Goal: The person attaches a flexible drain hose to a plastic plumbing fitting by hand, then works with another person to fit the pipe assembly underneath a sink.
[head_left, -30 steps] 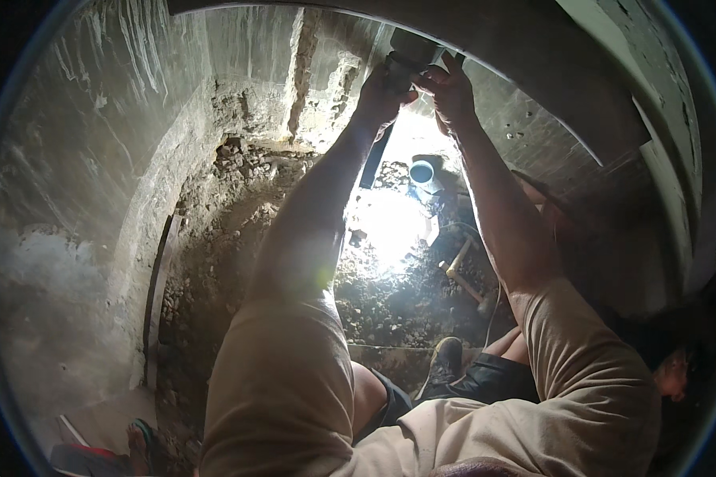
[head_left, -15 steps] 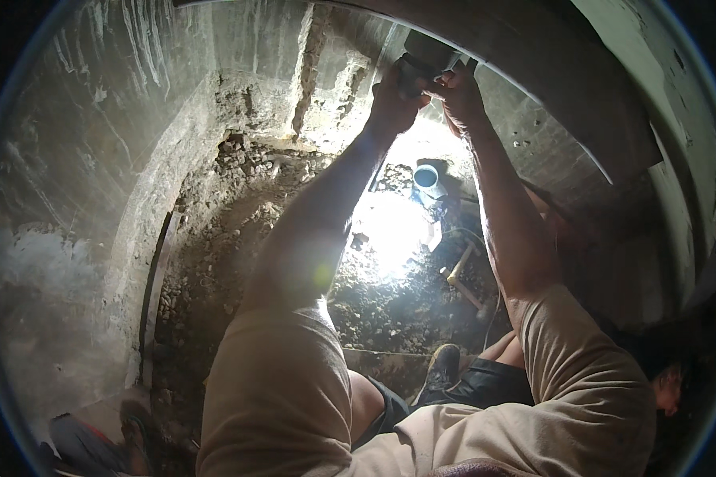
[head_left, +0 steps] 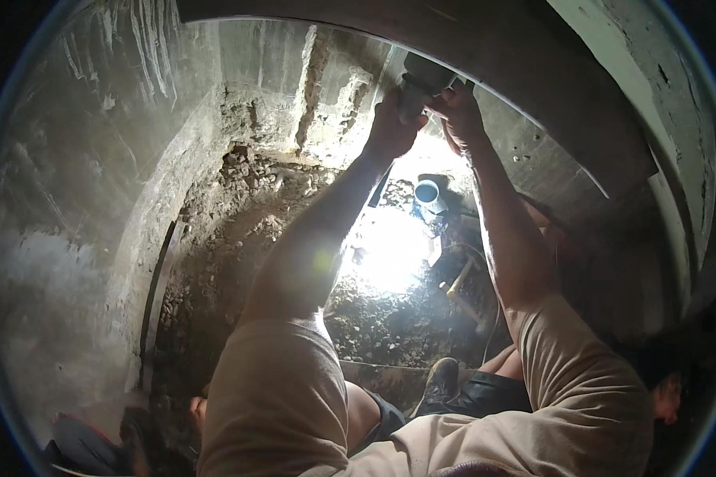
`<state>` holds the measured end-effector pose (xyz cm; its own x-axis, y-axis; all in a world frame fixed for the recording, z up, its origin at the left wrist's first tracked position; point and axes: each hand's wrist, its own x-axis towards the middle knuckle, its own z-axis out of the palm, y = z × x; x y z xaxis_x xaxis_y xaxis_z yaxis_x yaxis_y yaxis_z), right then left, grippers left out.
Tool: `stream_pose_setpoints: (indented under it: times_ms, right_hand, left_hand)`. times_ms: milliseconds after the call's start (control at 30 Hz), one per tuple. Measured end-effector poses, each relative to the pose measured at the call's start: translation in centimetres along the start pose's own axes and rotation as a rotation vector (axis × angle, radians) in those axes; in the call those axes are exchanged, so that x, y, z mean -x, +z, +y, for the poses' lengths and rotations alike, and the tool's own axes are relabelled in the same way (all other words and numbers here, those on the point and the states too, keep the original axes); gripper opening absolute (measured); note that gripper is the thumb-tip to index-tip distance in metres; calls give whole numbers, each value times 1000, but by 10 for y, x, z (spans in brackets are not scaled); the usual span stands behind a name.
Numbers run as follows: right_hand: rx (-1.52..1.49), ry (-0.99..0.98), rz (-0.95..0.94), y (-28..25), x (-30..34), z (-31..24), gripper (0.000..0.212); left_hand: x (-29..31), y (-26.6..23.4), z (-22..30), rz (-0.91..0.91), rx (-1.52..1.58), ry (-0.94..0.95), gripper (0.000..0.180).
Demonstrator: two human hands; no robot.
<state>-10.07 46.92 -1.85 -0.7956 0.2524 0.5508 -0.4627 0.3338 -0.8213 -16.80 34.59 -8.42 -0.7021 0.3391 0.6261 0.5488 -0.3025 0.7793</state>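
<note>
Both my arms reach up to the far top of the view, under a dark curved panel [head_left: 485, 48]. My left hand [head_left: 391, 131] is closed around a grey, rounded piece [head_left: 411, 102] that looks like a pipe fitting. It sits against a dark grey pipe-like part [head_left: 428, 73] just under the panel's edge. From the right, my right hand [head_left: 460, 119] meets the same piece, its fingers bent and pinching at its side. What lies between those fingertips is too small to tell.
Below my hands an open pipe end [head_left: 426, 192] stands up beside a glaring work light [head_left: 388, 250]. A hammer [head_left: 458, 282] lies on the rubble [head_left: 215, 278]. A boot [head_left: 440, 383] rests nearer. Other people are partly visible at lower left and right, including a hand [head_left: 198, 410].
The whole view has shifted slightly, so more of the dark panel shows. Both hands stay at the grey piece. A person's hand has come into view at lower left.
</note>
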Motion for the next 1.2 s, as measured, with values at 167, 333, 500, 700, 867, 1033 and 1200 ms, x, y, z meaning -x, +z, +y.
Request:
stream_pose_setpoints:
  times_ms: [167,333,500,700,867,1033,1200]
  right_hand:
    - [-42,-53,-3,25,8,-2,75]
    - [174,-80,125,27,7,-8,75]
    - [-141,13,49,14,14,-11,78]
    - [332,-13,186,40,21,-19,77]
    - [25,-60,66,15,18,-14,64]
    - [-207,54,9,13,15,-6,50]
    - [-191,24,219,13,24,5,38]
  left_hand:
    - [0,0,-15,10,285,-19,58]
    - [-1,3,-12,-28,236,-36,67]
    - [-1,-1,-3,-41,120,-57,77]
    - [4,-9,1,-17,234,-16,79]
    - [-2,-4,7,-93,179,-45,77]
    - [-9,-10,-20,-48,158,-14,79]
    - [-6,-9,-16,-45,245,-69,82]
